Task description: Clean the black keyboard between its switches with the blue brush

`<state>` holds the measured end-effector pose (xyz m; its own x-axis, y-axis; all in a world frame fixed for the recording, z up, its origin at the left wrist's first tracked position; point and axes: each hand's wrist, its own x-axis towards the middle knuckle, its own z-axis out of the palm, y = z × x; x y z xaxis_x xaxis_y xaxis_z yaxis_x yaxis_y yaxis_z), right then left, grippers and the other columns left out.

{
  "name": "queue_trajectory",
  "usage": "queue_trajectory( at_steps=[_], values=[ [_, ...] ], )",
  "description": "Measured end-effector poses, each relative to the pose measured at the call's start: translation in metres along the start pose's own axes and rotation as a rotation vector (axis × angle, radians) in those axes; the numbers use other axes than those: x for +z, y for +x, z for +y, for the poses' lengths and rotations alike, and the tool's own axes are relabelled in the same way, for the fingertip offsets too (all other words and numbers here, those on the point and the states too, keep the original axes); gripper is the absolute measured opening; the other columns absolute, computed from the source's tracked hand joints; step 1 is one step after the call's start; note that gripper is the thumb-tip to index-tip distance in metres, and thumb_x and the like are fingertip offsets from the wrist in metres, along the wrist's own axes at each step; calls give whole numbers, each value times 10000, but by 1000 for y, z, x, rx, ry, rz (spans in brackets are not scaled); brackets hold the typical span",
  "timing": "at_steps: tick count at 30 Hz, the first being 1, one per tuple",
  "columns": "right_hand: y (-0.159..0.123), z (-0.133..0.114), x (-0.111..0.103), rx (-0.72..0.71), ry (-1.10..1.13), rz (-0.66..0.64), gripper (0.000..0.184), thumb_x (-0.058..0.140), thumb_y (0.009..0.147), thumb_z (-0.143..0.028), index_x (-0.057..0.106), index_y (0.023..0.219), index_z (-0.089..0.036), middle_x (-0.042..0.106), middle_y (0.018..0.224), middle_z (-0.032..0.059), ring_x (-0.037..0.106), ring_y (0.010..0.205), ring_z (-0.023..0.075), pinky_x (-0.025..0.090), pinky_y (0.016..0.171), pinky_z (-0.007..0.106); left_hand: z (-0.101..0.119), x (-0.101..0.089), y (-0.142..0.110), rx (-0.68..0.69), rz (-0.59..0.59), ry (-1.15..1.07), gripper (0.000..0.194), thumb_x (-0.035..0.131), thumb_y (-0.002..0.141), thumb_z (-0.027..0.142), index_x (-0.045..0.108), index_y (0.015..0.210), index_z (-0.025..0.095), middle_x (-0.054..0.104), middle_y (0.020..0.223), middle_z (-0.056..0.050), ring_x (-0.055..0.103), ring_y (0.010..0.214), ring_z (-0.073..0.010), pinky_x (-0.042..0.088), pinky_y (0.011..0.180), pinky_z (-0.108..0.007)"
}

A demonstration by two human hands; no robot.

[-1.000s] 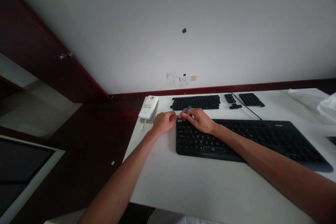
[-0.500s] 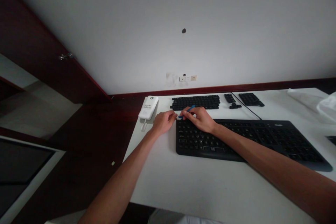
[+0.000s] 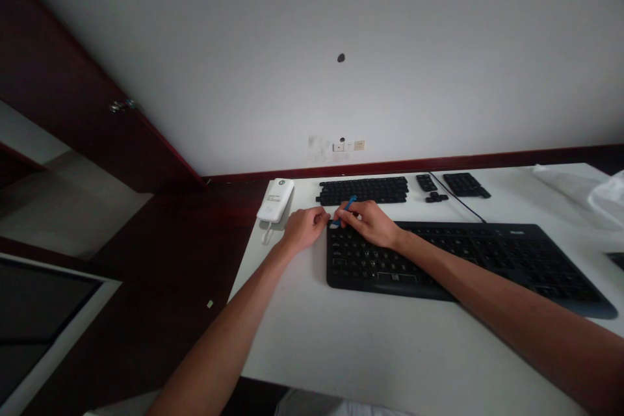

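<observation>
A black keyboard (image 3: 390,281) with its keycaps removed lies across the white table, showing bare key sockets. Over its upper left corner, my right hand (image 3: 371,222) is closed around a slim blue brush (image 3: 350,203) with a pale end pointing down at the corner. My left hand (image 3: 305,226) sits just left of that corner, thumb and fingers pinched together close to the brush's pale end. Whatever it pinches, if anything, is too small to make out. Behind the hands, black keycaps (image 3: 363,188) are laid out in rows.
A white power bank (image 3: 275,200) with a strap lies on the left of the white table (image 3: 312,338). More keycaps (image 3: 465,184) form groups at the back right, where a cable (image 3: 458,198) runs. Clear plastic (image 3: 575,195) rests at the right. A wall stands behind.
The brush has tilted more upright in my right hand, and its pale end has come into view lower down. My left hand has barely moved.
</observation>
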<state>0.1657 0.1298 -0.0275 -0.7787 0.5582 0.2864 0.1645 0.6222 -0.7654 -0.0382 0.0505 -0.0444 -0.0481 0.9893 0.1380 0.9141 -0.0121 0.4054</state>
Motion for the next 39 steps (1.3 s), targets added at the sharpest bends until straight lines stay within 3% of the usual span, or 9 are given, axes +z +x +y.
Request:
queue_trajectory(
  at_steps=[14, 18, 23, 27, 39],
  values=[
    [1, 5, 2, 30, -3, -3, 403, 450, 1056, -444, 723, 922, -180, 704, 743, 19, 613, 642, 155, 433, 625, 263, 1, -1, 0, -2, -6, 4, 375, 472, 1004, 450, 720, 848, 215, 707, 759, -47, 617, 695, -186, 300, 634, -281],
    [1, 4, 2, 57, -11, 53, 413, 440, 1056, -452, 709, 900, -179, 663, 699, 7, 574, 597, 145, 415, 602, 258, 0, 0, 0, 17, 1, 2, 381, 467, 1005, 456, 708, 828, 218, 699, 747, -41, 610, 685, -183, 305, 637, -281],
    [0, 4, 0, 21, -6, -16, 426, 425, 1057, -457, 703, 892, -181, 664, 709, 11, 581, 622, 153, 416, 610, 262, 0, 0, 0, 9, -4, 9, 388, 467, 1004, 454, 705, 814, 214, 702, 751, -49, 611, 691, -187, 295, 632, -282],
    [0, 5, 0, 52, -40, 62, 428, 419, 1058, -458, 697, 877, -187, 616, 664, -4, 547, 584, 148, 393, 588, 264, 0, -1, 0, 7, -7, 3, 392, 460, 1008, 457, 708, 828, 213, 706, 755, -47, 608, 685, -184, 296, 635, -280],
    [0, 3, 1, 42, -103, 61, 397, 429, 1057, -416, 675, 841, -192, 559, 628, -24, 507, 558, 143, 361, 607, 277, 0, 0, 0, 16, 9, -2, 389, 466, 1006, 468, 714, 843, 216, 709, 752, -47, 618, 690, -189, 294, 636, -286]
  ],
)
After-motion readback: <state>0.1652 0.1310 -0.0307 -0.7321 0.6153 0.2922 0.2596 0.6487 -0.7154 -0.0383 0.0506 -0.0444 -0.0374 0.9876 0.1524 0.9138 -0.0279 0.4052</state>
